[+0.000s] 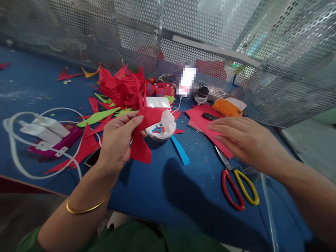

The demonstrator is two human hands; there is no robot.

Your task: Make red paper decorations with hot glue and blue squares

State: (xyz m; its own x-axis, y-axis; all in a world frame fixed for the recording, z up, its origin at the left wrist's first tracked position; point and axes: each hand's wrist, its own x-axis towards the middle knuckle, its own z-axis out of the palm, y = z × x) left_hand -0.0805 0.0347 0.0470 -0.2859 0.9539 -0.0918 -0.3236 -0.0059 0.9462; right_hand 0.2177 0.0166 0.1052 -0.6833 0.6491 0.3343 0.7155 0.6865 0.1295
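My left hand pinches a cut piece of red paper or felt between thumb and fingers, with several arms sticking out of it. Just behind that piece sits a round white bowl lined with white tissue and holding small blue and red bits. My right hand has its fingers stretched out, a little blurred, over a stack of red sheets. By its fingertips lies a small black object. Scissors with one red and one yellow handle rest below this hand, blades partly under the red sheets.
A heap of red pieces with green strips lies at the back left. White chargers with looped cables sit on a purple box. Behind stand a lit phone, a black-lidded jar and a perforated metal screen. A blue strip lies mid-table.
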